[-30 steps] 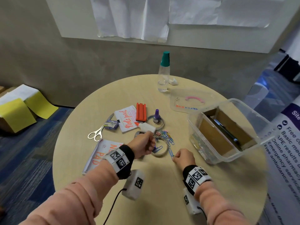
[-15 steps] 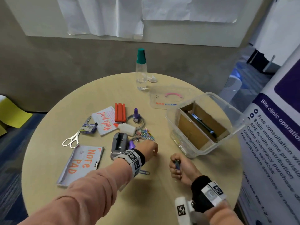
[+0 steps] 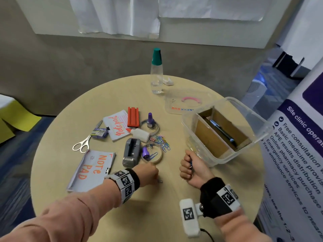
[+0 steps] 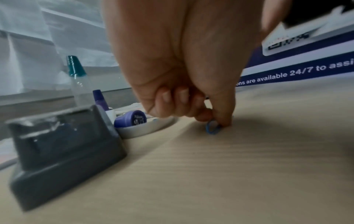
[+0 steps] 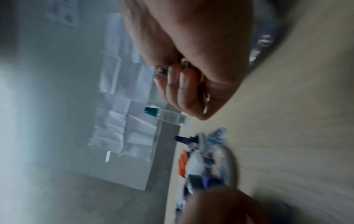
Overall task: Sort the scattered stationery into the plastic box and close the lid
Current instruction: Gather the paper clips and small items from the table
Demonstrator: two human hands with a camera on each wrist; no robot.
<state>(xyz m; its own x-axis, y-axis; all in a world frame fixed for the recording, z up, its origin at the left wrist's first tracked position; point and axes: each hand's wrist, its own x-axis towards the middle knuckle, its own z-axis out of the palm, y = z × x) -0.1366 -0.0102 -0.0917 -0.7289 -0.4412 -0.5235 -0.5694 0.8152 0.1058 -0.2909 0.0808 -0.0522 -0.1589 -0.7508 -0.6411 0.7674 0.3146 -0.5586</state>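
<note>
Pinching a blue paper clip [image 4: 213, 129] flat on the table [image 3: 174, 206], left hand [image 3: 147, 173] could lose it: thin wire, little purchase. Right hand [image 3: 190, 165] is fisted around gathered clips, just beside the plastic box [image 3: 227, 154]; loosening early scatters them. Lid [image 3: 185, 103] lies off behind the box.
</note>
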